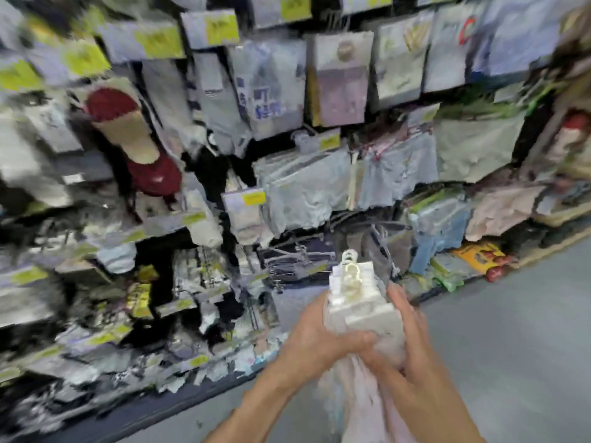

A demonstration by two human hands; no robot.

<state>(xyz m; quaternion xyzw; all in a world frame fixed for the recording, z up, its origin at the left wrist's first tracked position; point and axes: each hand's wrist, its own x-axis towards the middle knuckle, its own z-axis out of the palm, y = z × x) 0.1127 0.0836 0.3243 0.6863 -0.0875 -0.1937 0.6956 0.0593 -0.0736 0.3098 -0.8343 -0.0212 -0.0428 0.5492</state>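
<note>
The white hanger bundle [367,311] sits between both grips, hook end upward; the left grip [319,340] curls round its lower left side, thumb across the front; the right grip [412,343] clasps its right side (pale pink fabric [361,401] hangs below); the display rack [224,155] stands beyond.

My left hand [319,338] wraps over the near left side of the white bundle [367,311], and my right hand [415,343] hides its right side. The pale pink cloth [364,407] below runs off the bottom edge. The hanging packets [278,91] are smeared with blur (their yellow price tags [220,28] unreadable).
</note>
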